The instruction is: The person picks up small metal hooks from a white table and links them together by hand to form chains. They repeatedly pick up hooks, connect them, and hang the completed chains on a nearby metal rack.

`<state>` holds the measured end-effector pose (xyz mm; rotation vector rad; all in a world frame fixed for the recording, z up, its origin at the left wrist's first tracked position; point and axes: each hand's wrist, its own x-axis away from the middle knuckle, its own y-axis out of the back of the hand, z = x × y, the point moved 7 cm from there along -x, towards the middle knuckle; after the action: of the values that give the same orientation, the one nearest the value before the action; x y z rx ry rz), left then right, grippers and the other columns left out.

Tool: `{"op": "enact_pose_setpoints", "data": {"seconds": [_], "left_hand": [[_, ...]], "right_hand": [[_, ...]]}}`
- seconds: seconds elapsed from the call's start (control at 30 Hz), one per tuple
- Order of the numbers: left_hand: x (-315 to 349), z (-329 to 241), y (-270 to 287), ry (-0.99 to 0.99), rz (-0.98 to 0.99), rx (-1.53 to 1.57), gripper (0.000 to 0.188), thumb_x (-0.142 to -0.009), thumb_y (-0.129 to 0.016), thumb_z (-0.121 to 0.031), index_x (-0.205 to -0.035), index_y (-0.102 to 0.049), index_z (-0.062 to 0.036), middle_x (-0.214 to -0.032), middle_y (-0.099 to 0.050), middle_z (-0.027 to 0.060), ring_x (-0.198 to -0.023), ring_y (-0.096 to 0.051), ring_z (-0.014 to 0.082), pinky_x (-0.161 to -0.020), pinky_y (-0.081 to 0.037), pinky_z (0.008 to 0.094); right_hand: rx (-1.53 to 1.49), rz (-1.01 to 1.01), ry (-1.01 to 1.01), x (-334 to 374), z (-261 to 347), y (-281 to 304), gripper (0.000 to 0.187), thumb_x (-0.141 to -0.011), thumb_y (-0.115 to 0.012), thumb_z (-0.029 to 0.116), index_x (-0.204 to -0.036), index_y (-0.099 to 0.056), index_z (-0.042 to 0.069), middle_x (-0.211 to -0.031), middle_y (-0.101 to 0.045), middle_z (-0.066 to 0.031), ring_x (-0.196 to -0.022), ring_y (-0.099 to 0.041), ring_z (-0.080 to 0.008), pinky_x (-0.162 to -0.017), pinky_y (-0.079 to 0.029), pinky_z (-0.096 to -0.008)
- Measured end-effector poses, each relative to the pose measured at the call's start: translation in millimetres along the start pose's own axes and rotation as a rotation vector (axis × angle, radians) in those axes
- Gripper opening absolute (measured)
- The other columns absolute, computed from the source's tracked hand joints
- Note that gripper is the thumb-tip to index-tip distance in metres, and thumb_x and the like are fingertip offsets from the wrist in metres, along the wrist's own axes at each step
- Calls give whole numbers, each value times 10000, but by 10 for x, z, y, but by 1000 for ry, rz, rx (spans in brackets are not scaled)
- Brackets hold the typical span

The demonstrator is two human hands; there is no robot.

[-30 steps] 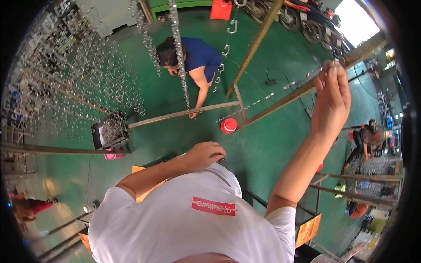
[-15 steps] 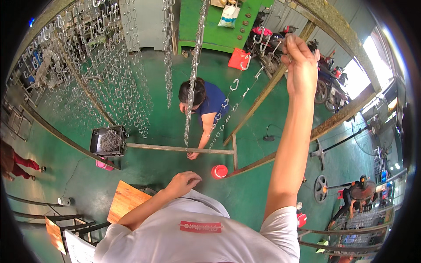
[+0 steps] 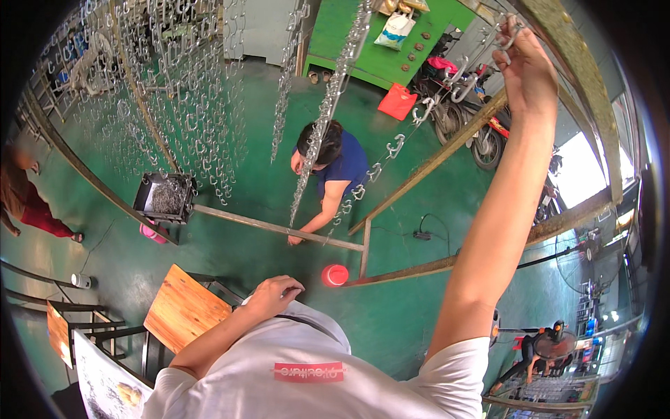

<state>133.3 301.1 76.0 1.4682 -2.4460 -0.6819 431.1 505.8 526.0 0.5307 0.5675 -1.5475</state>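
Note:
My right arm is stretched up to the upper right, and my right hand (image 3: pixel 528 70) is closed on a silver metal hook (image 3: pixel 514 36) near the frame's top bar. Just left of those fingers, a string of linked S-shaped hooks (image 3: pixel 396 145) slants down toward the lower crossbar. At my waist, my left hand (image 3: pixel 273 296) is curled with its fingers together; whatever it holds, if anything, is hidden. A denser hanging strand of hooks (image 3: pixel 325 115) drops in front of a crouching person in a blue shirt (image 3: pixel 347 160), whose hand reaches to its lower end.
Many hook strands (image 3: pixel 202 105) hang at left. A metal frame (image 3: pixel 279 228) surrounds the area, with a black crate (image 3: pixel 143 199) of small metal parts at its left corner. A red container (image 3: pixel 334 275) and wooden-topped stool (image 3: pixel 185 307) stand near me. Motorcycles (image 3: pixel 488 146) are behind; another person (image 3: pixel 31 195) is far left.
My right hand has shifted up and to the right in view, and the hook in its fingers shows more plainly. My left hand stays at my waist. The person at far left shows more.

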Motion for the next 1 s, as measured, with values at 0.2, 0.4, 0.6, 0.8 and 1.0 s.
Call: {"op": "enact_pose_setpoints", "data": {"seconds": [0.2,0.4,0.6,0.8,1.0], "left_hand": [[9,47,-21,-8,-41,13,98,-851,-632,-71,-931,-686,-53,-894,-676,98,-785,-660,272,-709,-531,359],[36,122,-29,-21,-73,14,90,-853,-634,-55,-920,-689,-34,-893,-688,100,-776,-669,260,-701,-541,342],[36,161,-20,-47,-77,16,86,-849,-634,-53,-915,-688,-38,-874,-683,95,-764,-663,261,-694,-537,343],[39,174,74,-67,-86,27,91,-851,-636,-51,-925,-687,-38,-871,-676,101,-748,-655,258,-672,-526,341],[51,289,53,-39,-23,17,104,-858,-627,-41,-944,-682,-25,-866,-670,105,-727,-648,244,-660,-522,332]], "right_hand": [[-60,14,-10,-167,71,-87,245,-949,-594,143,-1150,-614,4,-1019,-614,-21,-869,-538,-108,-701,-418,-275],[32,-149,-3,5,147,-251,222,-940,-604,147,-1115,-633,13,-940,-603,6,-826,-524,-95,-698,-418,-267],[117,-228,51,60,263,-356,256,-940,-602,131,-1138,-632,-28,-964,-601,-29,-843,-514,-112,-677,-416,-277],[82,-251,1,72,234,-342,307,-921,-634,163,-1159,-623,-31,-1063,-630,-98,-934,-584,-166,-730,-486,-314],[92,-362,59,309,181,-290,310,-963,-551,156,-1205,-580,-35,-1092,-621,-131,-1040,-568,-212,-888,-441,-369]]}}
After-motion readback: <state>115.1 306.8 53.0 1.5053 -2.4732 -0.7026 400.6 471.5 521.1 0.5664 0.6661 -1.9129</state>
